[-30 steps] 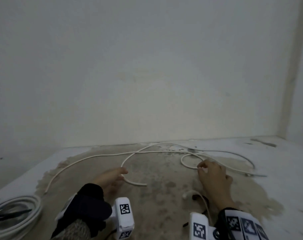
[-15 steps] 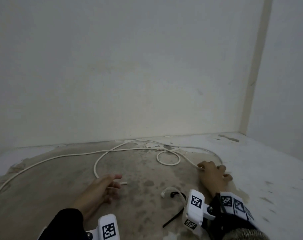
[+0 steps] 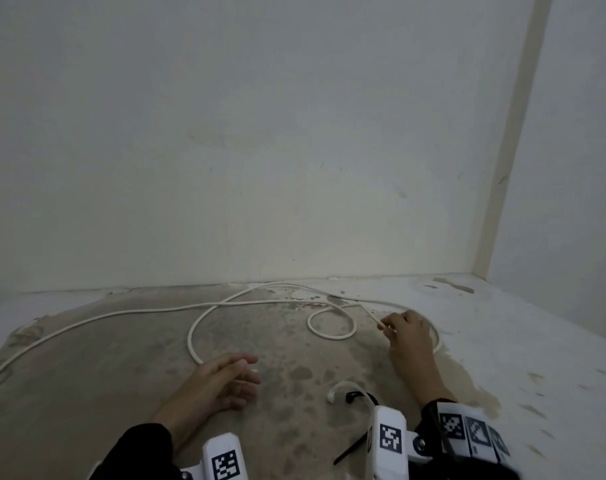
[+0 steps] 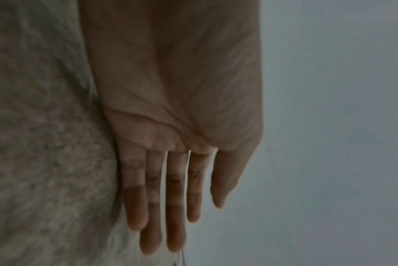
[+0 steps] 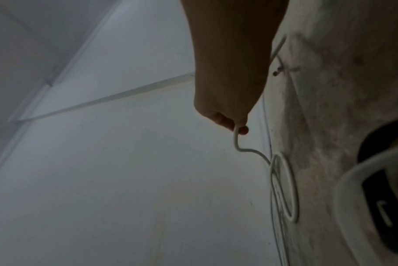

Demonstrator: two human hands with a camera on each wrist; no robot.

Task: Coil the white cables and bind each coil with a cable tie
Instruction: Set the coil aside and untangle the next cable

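Observation:
A long white cable (image 3: 97,315) lies in loose loops across the stained floor, with a small loop (image 3: 331,336) near the back. My right hand (image 3: 407,332) pinches a strand of this cable (image 5: 235,142) just above the floor, to the right of the small loop. My left hand (image 3: 232,374) lies with straight fingers (image 4: 175,207) on the floor and holds nothing; the cable's near end (image 3: 254,370) lies at its fingertips. A black cable tie (image 3: 350,450) lies on the floor by my right wrist, next to a short white cable end (image 3: 343,388).
A pale wall rises right behind the cable, and a second wall meets it in a corner (image 3: 481,268) at the right. The floor (image 3: 543,358) is white concrete around a darker stained patch.
The view has swung to the right. My right hand has moved right and lifted a strand of cable. My left hand has slid along the floor near the cable's end.

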